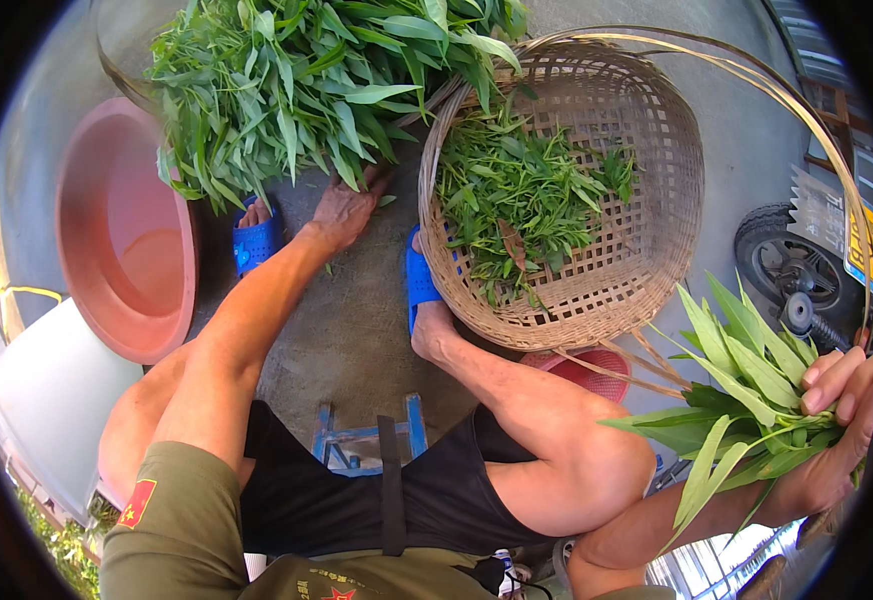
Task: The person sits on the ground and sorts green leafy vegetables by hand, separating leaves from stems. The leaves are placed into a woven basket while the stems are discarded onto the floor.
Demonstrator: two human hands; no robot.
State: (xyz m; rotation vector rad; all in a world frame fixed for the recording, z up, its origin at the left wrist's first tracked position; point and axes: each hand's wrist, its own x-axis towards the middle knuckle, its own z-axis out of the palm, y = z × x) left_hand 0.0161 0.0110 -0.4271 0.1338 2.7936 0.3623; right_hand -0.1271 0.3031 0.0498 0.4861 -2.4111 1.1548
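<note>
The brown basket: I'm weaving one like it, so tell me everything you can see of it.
The brown basket is roundish, woven of flat strips that look like bamboo, with squarish gaps and a thick rim. A thin arched handle sweeps to the right. Loose greens cover part of the base, mostly toward the left. It faces mouth up, partly hiding a blue sandal and a red basket; what bears it is hidden.

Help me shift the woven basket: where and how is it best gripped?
Probably by the slim hoop handle, wrapped from the person's right: it arches out that way beyond the basket, clear of the cut leaves lying inside.
</note>
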